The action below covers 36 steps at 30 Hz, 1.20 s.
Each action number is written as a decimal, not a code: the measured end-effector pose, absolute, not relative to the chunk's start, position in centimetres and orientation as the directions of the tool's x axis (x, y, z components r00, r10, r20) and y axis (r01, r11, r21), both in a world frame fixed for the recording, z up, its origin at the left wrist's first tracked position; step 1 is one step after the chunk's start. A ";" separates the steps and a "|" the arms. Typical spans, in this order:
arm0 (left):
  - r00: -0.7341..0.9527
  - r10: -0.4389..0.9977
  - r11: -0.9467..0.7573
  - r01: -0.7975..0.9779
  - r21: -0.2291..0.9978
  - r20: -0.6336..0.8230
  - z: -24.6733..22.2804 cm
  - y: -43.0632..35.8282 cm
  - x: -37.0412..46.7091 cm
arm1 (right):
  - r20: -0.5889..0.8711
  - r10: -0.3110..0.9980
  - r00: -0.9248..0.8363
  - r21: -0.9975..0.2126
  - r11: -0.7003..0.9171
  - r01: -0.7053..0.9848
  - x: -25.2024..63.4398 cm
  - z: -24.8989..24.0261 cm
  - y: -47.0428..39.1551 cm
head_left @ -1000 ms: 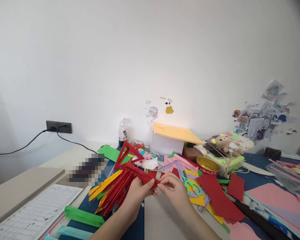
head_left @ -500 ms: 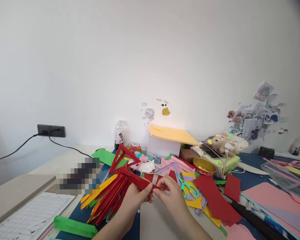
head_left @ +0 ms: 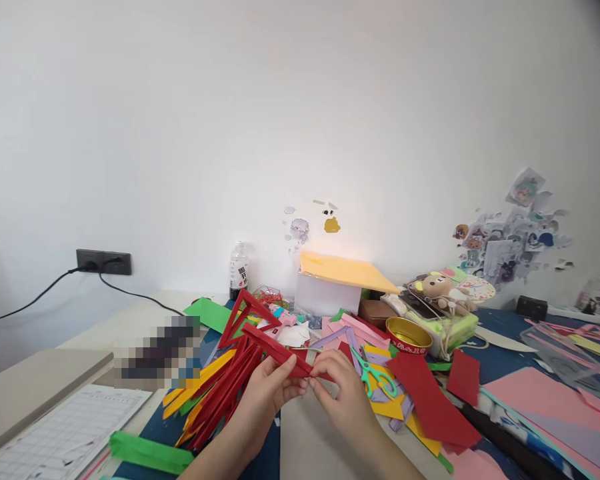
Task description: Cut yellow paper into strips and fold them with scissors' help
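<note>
Head view: my left hand [head_left: 270, 387] and right hand [head_left: 343, 387] meet over the table [head_left: 310, 433], each grip pinched narrow on the same folded red paper strip [head_left: 280, 348]. The strip runs up and away from my left hand toward a red paper triangle [head_left: 245, 313]. Taking the green scissors [head_left: 375, 375] as landmark: my right hand lies just left of them, a gold tin [head_left: 409, 333] sits behind them, and a loose red sheet [head_left: 430, 400] lies just to their right.
</note>
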<state>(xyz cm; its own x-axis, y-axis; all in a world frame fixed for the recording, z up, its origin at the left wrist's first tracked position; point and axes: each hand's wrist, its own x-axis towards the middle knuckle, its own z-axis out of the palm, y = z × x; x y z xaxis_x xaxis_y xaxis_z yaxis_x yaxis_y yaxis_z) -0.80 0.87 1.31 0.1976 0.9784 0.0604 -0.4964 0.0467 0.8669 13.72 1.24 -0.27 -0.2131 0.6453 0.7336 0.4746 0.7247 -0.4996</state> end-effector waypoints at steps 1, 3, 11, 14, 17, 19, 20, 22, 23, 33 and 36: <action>0.217 0.974 0.053 -0.497 0.866 0.064 1.5 0.7 -0.8 | 0.732 0.655 -0.188 -0.522 0.716 0.464 13.7 -0.3 1.3; 0.227 0.971 0.047 -0.487 0.872 0.074 1.7 0.6 -0.7 | 0.719 0.679 -0.148 -0.570 0.698 0.434 13.7 -0.2 1.2; 0.168 0.979 -0.033 -0.440 0.897 0.119 0.8 1.6 -0.5 | 0.665 0.732 -0.147 -0.675 0.674 0.302 13.7 0.0 0.9; 0.158 0.978 -0.055 -0.444 0.894 0.139 0.1 2.2 -0.5 | 0.638 0.743 -0.204 -0.668 0.665 0.334 13.6 -0.3 1.0; 0.162 0.978 -0.060 -0.400 0.915 0.135 -0.2 2.4 -0.5 | 0.592 0.773 -0.227 -0.633 0.621 0.462 13.3 -0.8 1.1; 0.168 0.979 -0.050 -0.360 0.932 0.117 -0.2 2.3 -0.5 | 0.557 0.796 -0.239 -0.605 0.585 0.539 13.2 -1.1 1.3; 0.164 0.981 -0.043 -0.352 0.935 0.107 -0.1 2.2 -0.5 | 0.541 0.805 -0.246 -0.602 0.574 0.555 13.1 -1.1 1.4; 0.136 0.986 -0.040 -0.359 0.932 0.095 0.1 2.1 -0.8 | 0.513 0.817 -0.262 -0.628 0.566 0.534 13.2 -1.1 1.5; 0.114 0.989 -0.050 -0.368 0.928 0.099 0.3 2.1 -1.1 | 0.504 0.819 -0.272 -0.650 0.568 0.505 13.2 -1.0 1.5; 0.148 0.981 -0.064 -0.376 0.924 0.128 0.6 3.0 -1.9 | 0.358 0.873 -0.331 -0.779 0.475 0.410 13.2 -0.9 1.5; 0.135 0.984 -0.067 -0.329 0.942 0.117 0.0 3.1 -1.4 | 0.342 0.902 -0.263 -0.794 0.428 0.433 13.0 -1.1 1.8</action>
